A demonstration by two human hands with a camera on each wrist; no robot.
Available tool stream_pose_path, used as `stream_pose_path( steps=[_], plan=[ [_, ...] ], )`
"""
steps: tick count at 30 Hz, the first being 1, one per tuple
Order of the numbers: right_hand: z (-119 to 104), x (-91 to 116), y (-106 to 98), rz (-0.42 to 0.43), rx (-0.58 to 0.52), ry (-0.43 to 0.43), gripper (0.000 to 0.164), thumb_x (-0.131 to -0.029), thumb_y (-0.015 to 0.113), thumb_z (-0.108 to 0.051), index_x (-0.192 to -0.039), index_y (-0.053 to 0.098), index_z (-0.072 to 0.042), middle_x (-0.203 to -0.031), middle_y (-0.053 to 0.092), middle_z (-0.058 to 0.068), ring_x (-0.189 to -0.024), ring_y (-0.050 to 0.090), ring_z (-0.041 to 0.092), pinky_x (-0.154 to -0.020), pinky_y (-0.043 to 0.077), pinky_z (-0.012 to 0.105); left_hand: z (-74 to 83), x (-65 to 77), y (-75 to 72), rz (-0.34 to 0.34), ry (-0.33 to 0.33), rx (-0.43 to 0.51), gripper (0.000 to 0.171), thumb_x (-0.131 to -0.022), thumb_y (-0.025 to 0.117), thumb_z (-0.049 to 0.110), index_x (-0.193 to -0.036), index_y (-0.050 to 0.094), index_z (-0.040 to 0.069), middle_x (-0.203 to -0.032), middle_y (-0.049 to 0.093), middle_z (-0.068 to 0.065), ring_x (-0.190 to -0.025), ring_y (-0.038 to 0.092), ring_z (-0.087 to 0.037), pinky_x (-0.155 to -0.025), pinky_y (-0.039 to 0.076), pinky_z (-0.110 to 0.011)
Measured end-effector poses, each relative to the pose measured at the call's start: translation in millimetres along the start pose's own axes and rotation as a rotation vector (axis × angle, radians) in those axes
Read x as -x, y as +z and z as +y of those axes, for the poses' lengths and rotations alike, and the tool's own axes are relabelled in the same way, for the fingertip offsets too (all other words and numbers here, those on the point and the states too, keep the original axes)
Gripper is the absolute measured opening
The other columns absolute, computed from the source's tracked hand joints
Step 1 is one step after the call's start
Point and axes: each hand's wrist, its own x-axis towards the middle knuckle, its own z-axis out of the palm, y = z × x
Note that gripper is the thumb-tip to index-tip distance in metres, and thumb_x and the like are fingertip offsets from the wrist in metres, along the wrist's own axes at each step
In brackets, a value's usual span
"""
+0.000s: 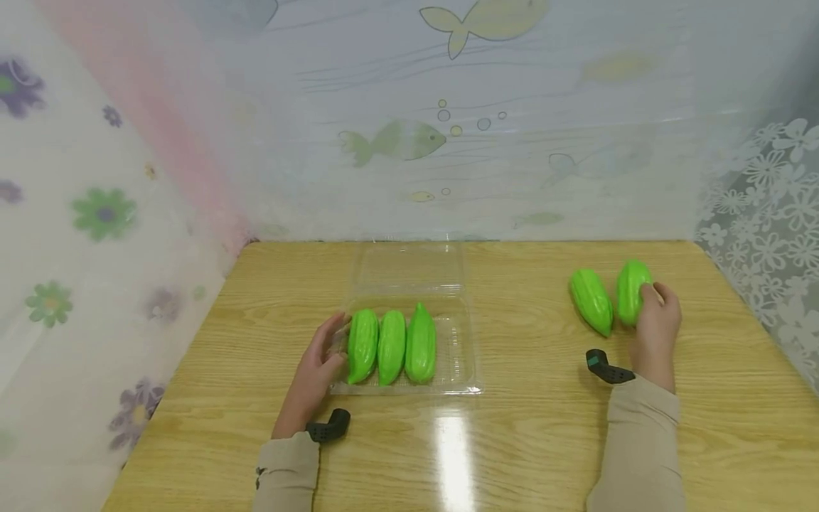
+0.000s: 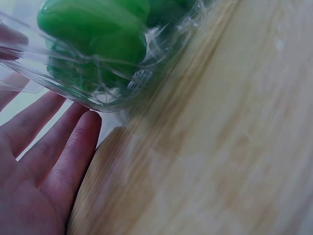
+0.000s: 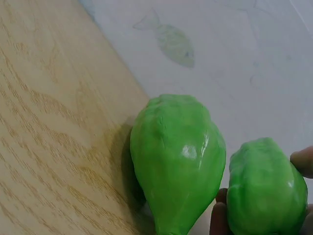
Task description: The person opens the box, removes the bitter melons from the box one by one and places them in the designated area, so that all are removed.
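Note:
Three green ribbed gourds, the leftmost gourd (image 1: 362, 346) among them, lie side by side in a clear plastic box (image 1: 465, 355). At the box's left side is my left hand (image 1: 315, 370); in the left wrist view its fingers (image 2: 73, 156) are straight and touch the outer wall. My right hand (image 1: 657, 323) holds a green gourd (image 1: 632, 291) at the table's right, with fingers on both sides of this gourd (image 3: 266, 191) in the right wrist view. Just left of it, another gourd (image 1: 591, 301) lies on the table.
The box's clear lid (image 1: 409, 264) lies folded back toward the wall. Both things rest on a wood-grain table (image 1: 525, 427). A fish-patterned curtain (image 1: 512, 156) hangs along the back edge, with flowered sheets at the left (image 1: 83, 284) and right (image 1: 774, 206).

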Motion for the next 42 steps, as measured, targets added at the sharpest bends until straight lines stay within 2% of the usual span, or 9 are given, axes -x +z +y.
stream_pose_path(
  steps=[4,9,16,24,29,37,42],
  plan=[
    [2,-2,-1,-0.019,0.024,0.002,0.06,-0.091,0.043,-0.036,-0.143,0.016,-0.024,-0.146,0.009,-0.006,-0.13,0.011,0.008,-0.105,0.013,0.027,-11.0,-2.7,-2.2,0.005,-0.004,0.002,0.063,-0.083,0.041,-0.005,-0.139,0.029,0.021,-0.141,0.032,-0.004,-0.128,0.029,-0.022,-0.098,0.026,-0.047],
    [3,-4,0,-0.026,0.047,0.017,0.06,-0.091,0.045,-0.033,-0.143,0.017,-0.024,-0.145,0.013,-0.001,-0.128,0.018,0.011,-0.103,0.018,0.026,-22.6,-4.8,-2.9,0.005,0.022,-0.016,0.064,-0.083,0.042,-0.004,-0.139,0.029,0.024,-0.14,0.032,-0.001,-0.127,0.03,-0.02,-0.096,0.028,-0.046],
    [4,-4,0,-0.046,0.157,-0.013,0.063,-0.087,0.049,-0.039,-0.142,0.021,-0.027,-0.146,0.013,0.005,-0.128,0.019,0.018,-0.103,0.019,0.033,-24.1,-5.2,-2.5,0.014,0.029,-0.01,0.065,-0.082,0.042,-0.004,-0.139,0.029,0.023,-0.14,0.033,-0.001,-0.126,0.032,-0.02,-0.094,0.031,-0.046],
    [7,-3,0,-0.061,0.238,-0.044,0.062,-0.087,0.048,-0.039,-0.142,0.022,-0.026,-0.145,0.015,0.007,-0.127,0.022,0.021,-0.102,0.022,0.035,-24.1,-5.1,-2.8,0.004,0.027,0.0,0.065,-0.082,0.042,-0.005,-0.139,0.028,0.023,-0.141,0.032,-0.003,-0.127,0.031,-0.021,-0.095,0.029,-0.047],
    [7,-4,1,-0.072,0.274,-0.044,0.058,-0.09,0.045,-0.034,-0.142,0.021,-0.026,-0.145,0.016,0.008,-0.127,0.022,0.021,-0.101,0.023,0.035,-19.6,-4.7,-3.5,-0.016,0.029,0.01,0.065,-0.083,0.041,-0.006,-0.14,0.027,0.021,-0.142,0.03,-0.005,-0.128,0.029,-0.024,-0.097,0.027,-0.048],
    [8,-5,1,-0.085,0.294,-0.049,0.055,-0.092,0.04,-0.029,-0.143,0.021,-0.025,-0.146,0.015,0.007,-0.127,0.021,0.022,-0.102,0.022,0.036,4.6,0.9,0.5,-0.017,0.021,-0.001,0.062,-0.082,0.039,-0.008,-0.14,0.025,0.011,-0.142,0.029,-0.012,-0.128,0.028,-0.03,-0.096,0.027,-0.049],
    [9,-6,1,-0.064,0.304,-0.046,0.055,-0.091,0.041,-0.032,-0.142,0.023,-0.023,-0.146,0.017,0.006,-0.127,0.023,0.02,-0.101,0.024,0.033,5.6,1.1,0.1,-0.029,0.042,-0.021,0.063,-0.082,0.039,-0.007,-0.141,0.024,0.01,-0.141,0.029,-0.014,-0.127,0.028,-0.034,-0.094,0.03,-0.047]
  ],
)
